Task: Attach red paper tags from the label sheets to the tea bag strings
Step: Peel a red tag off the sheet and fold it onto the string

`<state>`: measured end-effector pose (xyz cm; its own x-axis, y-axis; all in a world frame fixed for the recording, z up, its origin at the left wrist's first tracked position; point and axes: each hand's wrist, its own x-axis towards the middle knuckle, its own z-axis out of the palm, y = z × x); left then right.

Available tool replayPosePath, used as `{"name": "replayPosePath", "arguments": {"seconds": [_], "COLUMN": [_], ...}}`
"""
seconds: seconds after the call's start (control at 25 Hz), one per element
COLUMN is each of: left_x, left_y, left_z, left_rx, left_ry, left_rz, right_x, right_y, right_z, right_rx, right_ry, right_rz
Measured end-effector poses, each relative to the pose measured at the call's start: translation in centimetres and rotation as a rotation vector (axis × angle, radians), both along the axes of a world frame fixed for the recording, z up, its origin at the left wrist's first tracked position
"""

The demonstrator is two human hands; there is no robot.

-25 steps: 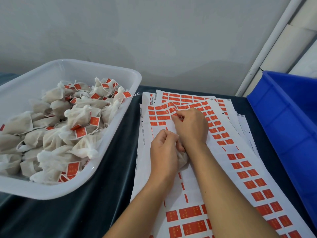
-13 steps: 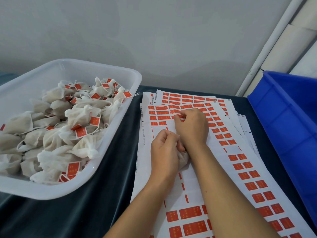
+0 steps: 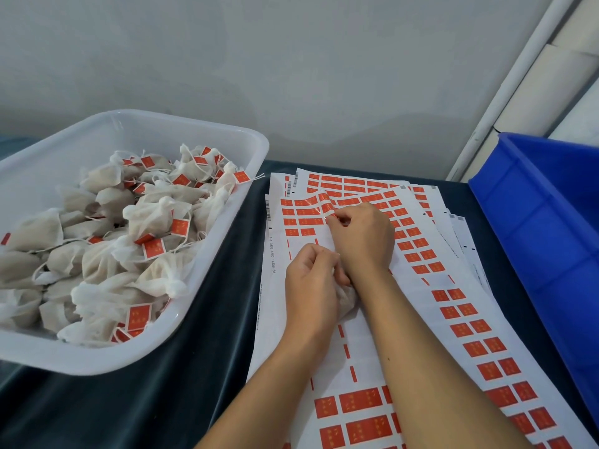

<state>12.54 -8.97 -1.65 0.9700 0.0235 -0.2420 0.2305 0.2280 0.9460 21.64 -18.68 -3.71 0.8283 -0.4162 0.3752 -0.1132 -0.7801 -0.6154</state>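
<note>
Several white label sheets (image 3: 366, 335) with rows of red tags lie fanned on the dark table. My right hand (image 3: 363, 238) pinches a red tag (image 3: 326, 207) near the top of the upper sheet, and the sheet buckles up there. My left hand (image 3: 311, 283) sits just below it with curled fingers, holding a white tea bag (image 3: 346, 298) that is mostly hidden between both hands. The bag's string is not visible.
A translucent white tub (image 3: 227, 254) at the left holds several tea bags with red tags attached. A blue plastic bin (image 3: 534, 228) stands at the right edge. Dark cloth (image 3: 136, 406) covers the table; a grey wall is behind.
My right hand has lifted the pinched tag slightly, so the sheet's top bulges up again after lying flatter half a second ago. My left hand has stayed put.
</note>
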Motion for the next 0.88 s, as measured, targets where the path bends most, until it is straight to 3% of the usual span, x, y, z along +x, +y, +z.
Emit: {"name": "replayPosePath", "arguments": {"seconds": [0.88], "left_x": [-0.04], "left_y": [0.04], "left_z": [0.07], "left_rx": [-0.015], "left_ry": [0.012], "left_rz": [-0.006], "right_x": [-0.60], "right_y": [-0.04], "right_z": [0.17], "right_rx": [0.026], "right_ry": [-0.047], "right_rz": [0.007]}}
